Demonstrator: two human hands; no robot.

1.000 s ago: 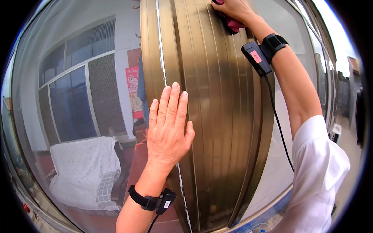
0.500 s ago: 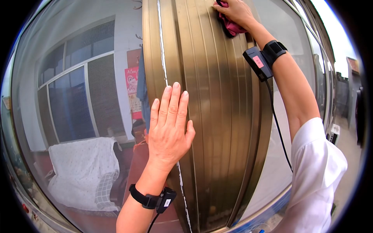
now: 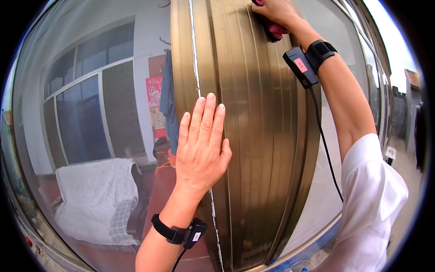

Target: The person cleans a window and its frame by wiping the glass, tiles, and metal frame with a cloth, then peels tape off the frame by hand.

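A tall, gold-coloured ribbed metal panel (image 3: 258, 136) stands in front of me. My left hand (image 3: 202, 147) lies flat against its left part, over the white seam line (image 3: 195, 50), fingers pointing up and nothing held. Near the top edge of the view, my right hand (image 3: 277, 12) has its fingers closed on a dark red cloth (image 3: 275, 31), which rests on the upper right of the panel. The fingertips of that hand are partly hidden by the view's edge. Both wrists wear black straps with small black boxes and cables.
Left of the panel, glass shows a window (image 3: 84, 118), a white patterned cloth (image 3: 97, 195) draped over something, and a pink poster (image 3: 154, 93). Another glass pane (image 3: 312, 199) is at the right. A black cable (image 3: 327, 149) hangs beside my right arm.
Compared with half a second ago, my right hand and the red cloth have moved slightly up. My left hand appears a little further right in view, still flat.
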